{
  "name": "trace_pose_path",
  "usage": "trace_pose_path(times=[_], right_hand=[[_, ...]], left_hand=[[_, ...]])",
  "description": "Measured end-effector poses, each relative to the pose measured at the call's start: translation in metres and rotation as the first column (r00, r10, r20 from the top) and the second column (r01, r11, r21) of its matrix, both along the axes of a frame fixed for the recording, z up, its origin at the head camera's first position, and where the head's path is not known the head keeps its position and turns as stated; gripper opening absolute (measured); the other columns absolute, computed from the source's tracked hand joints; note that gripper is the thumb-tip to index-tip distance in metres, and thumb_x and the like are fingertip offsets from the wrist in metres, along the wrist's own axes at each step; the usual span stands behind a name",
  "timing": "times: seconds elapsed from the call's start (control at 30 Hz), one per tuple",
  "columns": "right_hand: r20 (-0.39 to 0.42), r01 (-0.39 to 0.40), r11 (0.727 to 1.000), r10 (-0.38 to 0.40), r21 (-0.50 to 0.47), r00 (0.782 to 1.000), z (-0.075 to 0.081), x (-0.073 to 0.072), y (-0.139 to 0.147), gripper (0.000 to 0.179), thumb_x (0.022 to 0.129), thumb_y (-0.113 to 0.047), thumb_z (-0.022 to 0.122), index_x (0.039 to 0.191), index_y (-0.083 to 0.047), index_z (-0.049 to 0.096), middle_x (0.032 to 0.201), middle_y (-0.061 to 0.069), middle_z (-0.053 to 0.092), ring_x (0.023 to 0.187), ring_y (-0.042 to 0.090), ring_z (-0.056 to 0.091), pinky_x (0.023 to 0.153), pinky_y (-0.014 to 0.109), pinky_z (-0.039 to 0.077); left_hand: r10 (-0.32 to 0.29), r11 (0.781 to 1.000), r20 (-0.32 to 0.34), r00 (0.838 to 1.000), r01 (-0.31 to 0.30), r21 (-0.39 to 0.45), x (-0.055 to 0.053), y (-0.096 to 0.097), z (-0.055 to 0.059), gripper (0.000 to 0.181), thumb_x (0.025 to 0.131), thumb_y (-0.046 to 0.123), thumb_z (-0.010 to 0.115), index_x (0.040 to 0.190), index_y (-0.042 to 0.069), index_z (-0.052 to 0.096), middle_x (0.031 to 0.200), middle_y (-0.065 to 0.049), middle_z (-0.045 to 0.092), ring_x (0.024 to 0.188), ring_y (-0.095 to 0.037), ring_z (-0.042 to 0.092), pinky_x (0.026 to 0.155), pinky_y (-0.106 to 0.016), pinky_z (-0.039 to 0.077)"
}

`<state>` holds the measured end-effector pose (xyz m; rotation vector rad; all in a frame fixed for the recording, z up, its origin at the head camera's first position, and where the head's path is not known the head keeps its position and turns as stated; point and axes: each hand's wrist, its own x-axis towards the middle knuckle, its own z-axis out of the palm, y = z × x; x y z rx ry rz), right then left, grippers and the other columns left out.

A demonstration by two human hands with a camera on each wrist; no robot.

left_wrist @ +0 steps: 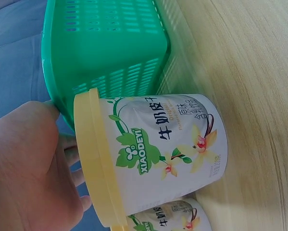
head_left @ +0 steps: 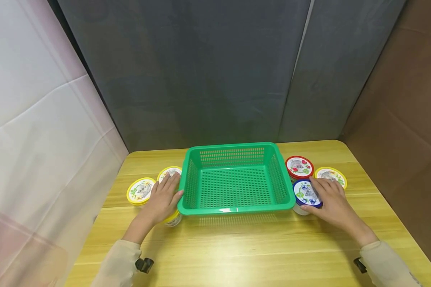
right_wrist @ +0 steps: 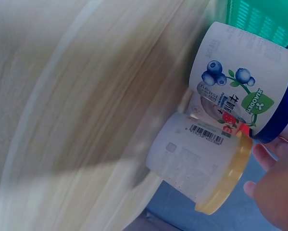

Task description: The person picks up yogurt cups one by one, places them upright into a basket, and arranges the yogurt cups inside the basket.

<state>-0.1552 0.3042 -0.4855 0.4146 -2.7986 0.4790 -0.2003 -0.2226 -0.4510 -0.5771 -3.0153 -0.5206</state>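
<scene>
My left hand lies over a yellow-lidded ice cream tub, fingers stretched forward and thumb at the basket's left rim. Its fingertips reach a second yellow-lidded tub behind; another yellow-lidded tub stands further left. On the other side, my right hand is at a blue-lidded blueberry tub, with thumb and forefinger spread along its lid. Behind that tub is a red-lidded one, and a yellow-lidded tub stands right of it, partly hidden by the hand in the head view.
A green plastic basket with slotted walls sits between the two groups of tubs, nothing inside it. The wooden table ends at a dark grey partition. A pale curtain hangs left, a brown one right.
</scene>
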Motion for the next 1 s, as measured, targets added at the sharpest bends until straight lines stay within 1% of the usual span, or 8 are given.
trace_pose_path(times=[0.17, 0.27, 0.4, 0.57, 0.77, 0.87, 0.93, 1.0], right_hand=[[-0.051, -0.021, 1.0, 0.02, -0.021, 0.998, 0.007, 0.0, 0.002, 0.092, 0.076, -0.052, 0.08, 0.143, 0.002, 0.046, 0.136, 0.023, 0.052, 0.128, 0.042, 0.037, 0.107, 0.062, 0.021], [-0.059, -0.018, 0.999, 0.017, -0.029, 0.998, 0.015, 0.0, 0.004, 0.093, 0.075, -0.051, 0.081, 0.143, 0.001, 0.046, 0.136, 0.023, 0.052, 0.127, 0.043, 0.038, 0.107, 0.064, 0.021], [-0.052, -0.008, 0.999, 0.006, -0.035, 0.999, 0.03, -0.001, 0.007, 0.095, 0.074, -0.05, 0.081, 0.147, -0.002, 0.043, 0.138, 0.024, 0.051, 0.125, 0.043, 0.039, 0.108, 0.067, 0.021], [-0.07, -0.016, 0.999, 0.014, -0.033, 0.997, 0.052, -0.004, 0.009, 0.098, 0.074, -0.05, 0.082, 0.15, -0.005, 0.04, 0.137, 0.026, 0.052, 0.119, 0.043, 0.041, 0.105, 0.064, 0.022], [-0.079, -0.023, 0.999, 0.021, -0.032, 0.997, 0.072, -0.01, 0.009, 0.098, 0.073, -0.047, 0.083, 0.15, -0.003, 0.039, 0.14, 0.026, 0.05, 0.122, 0.043, 0.04, 0.11, 0.064, 0.021], [-0.073, -0.019, 0.999, 0.017, -0.034, 0.997, 0.08, -0.014, 0.008, 0.099, 0.073, -0.046, 0.083, 0.151, -0.005, 0.038, 0.141, 0.026, 0.048, 0.123, 0.042, 0.039, 0.111, 0.064, 0.018], [-0.079, -0.024, 0.999, 0.022, -0.031, 0.997, 0.084, -0.016, 0.006, 0.1, 0.073, -0.046, 0.083, 0.152, -0.005, 0.037, 0.141, 0.026, 0.049, 0.123, 0.042, 0.039, 0.108, 0.063, 0.019], [-0.084, -0.037, 0.999, 0.035, -0.025, 0.996, 0.087, -0.019, 0.004, 0.1, 0.073, -0.047, 0.082, 0.152, -0.006, 0.037, 0.142, 0.026, 0.048, 0.126, 0.043, 0.039, 0.11, 0.065, 0.018]], left_hand=[[0.001, 1.0, -0.002, 1.0, -0.001, -0.003, 0.002, -0.001, 0.001, 0.06, 0.108, 0.036, 0.033, 0.157, 0.004, 0.023, 0.165, -0.015, 0.022, 0.154, -0.041, 0.013, 0.119, -0.068, 0.01], [0.001, 1.0, -0.004, 1.0, -0.001, -0.003, 0.002, -0.002, 0.002, 0.06, 0.108, 0.036, 0.034, 0.157, 0.004, 0.022, 0.165, -0.016, 0.022, 0.154, -0.041, 0.013, 0.119, -0.068, 0.01], [-0.001, 1.0, -0.006, 1.0, 0.001, -0.003, 0.002, -0.003, 0.003, 0.06, 0.108, 0.036, 0.034, 0.158, 0.007, 0.021, 0.166, -0.014, 0.022, 0.154, -0.04, 0.013, 0.12, -0.068, 0.01], [-0.01, 1.0, -0.022, 1.0, 0.01, -0.006, 0.002, -0.002, 0.004, 0.058, 0.108, 0.035, 0.034, 0.158, 0.008, 0.024, 0.165, -0.013, 0.025, 0.154, -0.04, 0.015, 0.12, -0.067, 0.01], [-0.01, 1.0, -0.019, 1.0, 0.01, -0.014, 0.002, -0.001, 0.004, 0.057, 0.108, 0.035, 0.034, 0.158, 0.008, 0.024, 0.165, -0.012, 0.026, 0.154, -0.04, 0.015, 0.121, -0.066, 0.011], [-0.014, 1.0, -0.012, 1.0, 0.014, -0.015, 0.002, 0.0, 0.004, 0.057, 0.108, 0.035, 0.034, 0.158, 0.008, 0.024, 0.165, -0.012, 0.025, 0.154, -0.04, 0.014, 0.121, -0.066, 0.011], [-0.015, 1.0, -0.008, 1.0, 0.015, -0.016, 0.001, 0.0, 0.004, 0.058, 0.108, 0.035, 0.034, 0.158, 0.008, 0.024, 0.165, -0.012, 0.025, 0.154, -0.04, 0.013, 0.121, -0.066, 0.01], [-0.017, 1.0, -0.006, 1.0, 0.017, -0.012, 0.002, 0.001, 0.005, 0.058, 0.108, 0.035, 0.035, 0.158, 0.008, 0.024, 0.165, -0.013, 0.025, 0.154, -0.039, 0.013, 0.121, -0.065, 0.01]])
